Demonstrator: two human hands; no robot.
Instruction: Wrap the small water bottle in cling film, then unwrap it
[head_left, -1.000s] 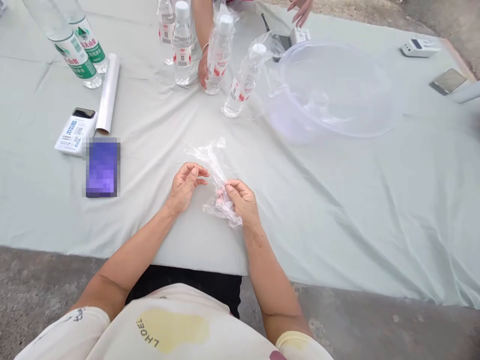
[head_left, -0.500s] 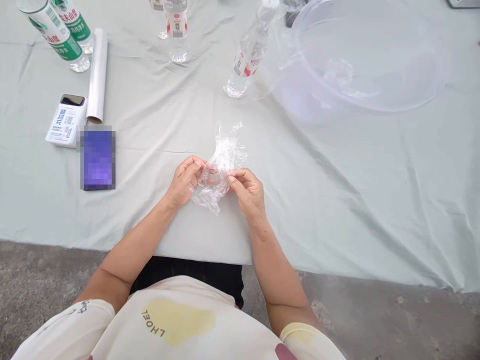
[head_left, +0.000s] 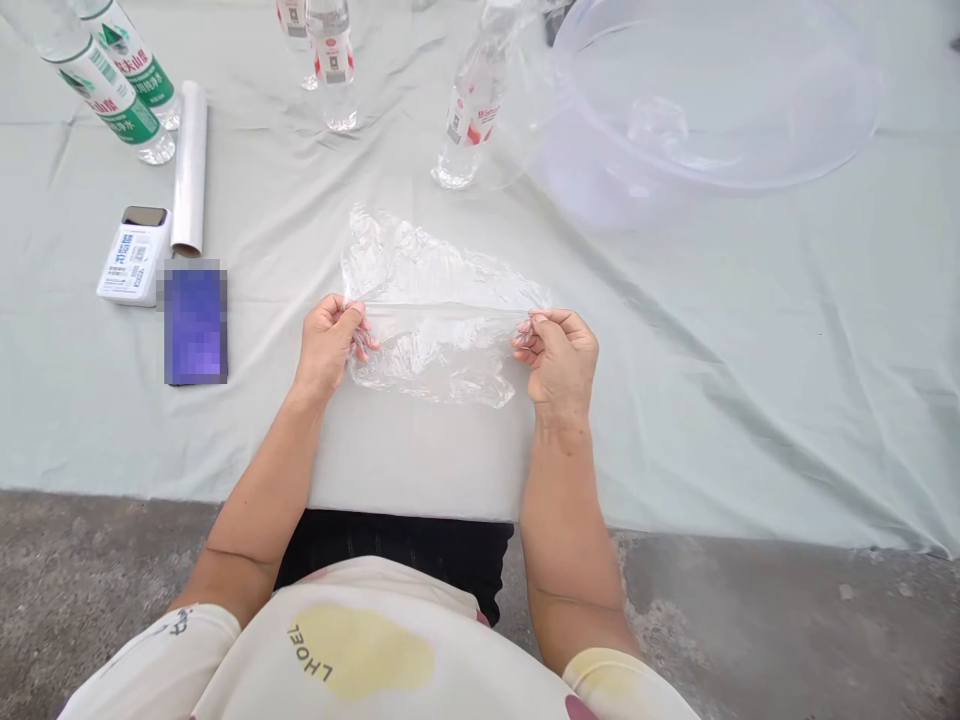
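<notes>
- Cling film [head_left: 439, 345], a single clear sheet, sits in front of the person, over the cloth-covered bench [head_left: 720, 430] and near its front edge.
- Left hand [head_left: 328, 345] pinches one end of the sheet between thumb and fingers. Right hand [head_left: 559, 365] pinches the other end the same way. The hands stand well apart, both clamped on the film.
- Held from its two ends and drawn outward, the sheet pulls into a straight, taut line across its middle (gripping at the ends seems to be what opens the crumple out).
- Film looks glossy and creased all over, gathered into narrow twists at both hands, with a wrinkled flap on each side of the taut line.
- Roll of film [head_left: 189, 170] lies to the left beside a white box [head_left: 133, 262] and a pixelated rectangle [head_left: 195, 325]. Water bottles [head_left: 331, 70] stand further ahead, and a clear plastic basin [head_left: 712, 100] sits at the far right.
</notes>
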